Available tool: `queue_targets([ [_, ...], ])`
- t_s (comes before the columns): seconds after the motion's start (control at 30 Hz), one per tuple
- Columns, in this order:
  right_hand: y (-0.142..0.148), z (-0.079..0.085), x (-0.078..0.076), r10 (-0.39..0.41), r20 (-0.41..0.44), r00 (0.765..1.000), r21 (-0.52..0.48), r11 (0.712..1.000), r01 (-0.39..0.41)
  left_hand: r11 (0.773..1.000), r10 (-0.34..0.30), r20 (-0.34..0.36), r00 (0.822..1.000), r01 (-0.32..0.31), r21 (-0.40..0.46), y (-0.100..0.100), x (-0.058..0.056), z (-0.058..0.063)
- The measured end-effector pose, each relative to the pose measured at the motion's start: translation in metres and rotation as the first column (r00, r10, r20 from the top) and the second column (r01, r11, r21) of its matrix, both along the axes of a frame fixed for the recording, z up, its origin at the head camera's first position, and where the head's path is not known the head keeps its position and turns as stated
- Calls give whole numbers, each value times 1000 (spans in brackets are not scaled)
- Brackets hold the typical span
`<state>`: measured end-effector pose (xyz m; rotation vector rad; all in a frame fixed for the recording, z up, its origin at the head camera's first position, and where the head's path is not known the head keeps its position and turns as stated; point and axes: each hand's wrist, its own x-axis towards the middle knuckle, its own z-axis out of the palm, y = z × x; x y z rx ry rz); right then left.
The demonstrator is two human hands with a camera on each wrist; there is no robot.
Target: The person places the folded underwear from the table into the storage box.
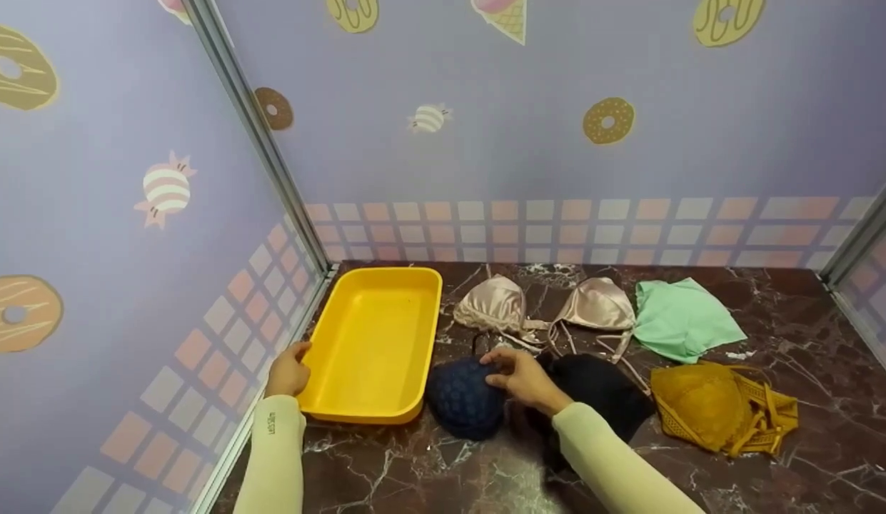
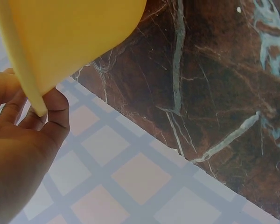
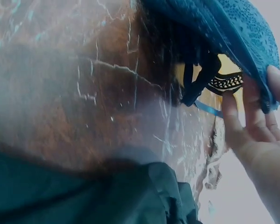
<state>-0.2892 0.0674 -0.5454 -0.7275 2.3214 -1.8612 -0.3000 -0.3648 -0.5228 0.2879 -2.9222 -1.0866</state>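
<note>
A yellow plastic tray (image 1: 371, 335) lies on the left of the dark marbled table. My left hand (image 1: 289, 370) grips its left rim; in the left wrist view the fingers of that hand (image 2: 28, 140) curl around the tray's edge (image 2: 35, 95). Just right of the tray is a navy blue bra (image 1: 462, 403) with a patterned cup. My right hand (image 1: 525, 380) pinches the bra's edge between thumb and fingers. Seen from the right wrist, the bra (image 3: 245, 32) is raised at that edge, with dark straps hanging beneath.
Pale pink satin bra cups (image 1: 494, 303) lie behind the navy bra, trailing thin straps. A black garment (image 1: 596, 392) sits partly behind my right forearm. Farther right are a mint green fabric piece (image 1: 685, 318) and a mustard lace bra (image 1: 703, 407). Patterned walls (image 1: 514, 157) border the table.
</note>
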Motion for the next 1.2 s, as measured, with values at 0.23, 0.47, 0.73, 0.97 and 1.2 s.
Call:
queue_targets([
  [0.23,13,38,5,-8,-54,998,-28,1000,7,1000,6,-9,1000,-6,11,0,1,2],
  [0.47,21,65,2,-56,-119,991,-74,996,48,1000,-11,-4,1000,11,20,1,0,1],
  [0.73,14,101,8,-98,-146,984,-169,983,73,1000,-3,-26,1000,4,27,6,0,-1],
  [0.97,-5,127,13,-77,-198,977,-225,974,31,999,-3,-26,1000,4,36,11,1,1],
  [1.2,-24,136,19,-66,-249,966,-262,965,-1,999,-37,-33,999,37,17,14,-1,-1],
])
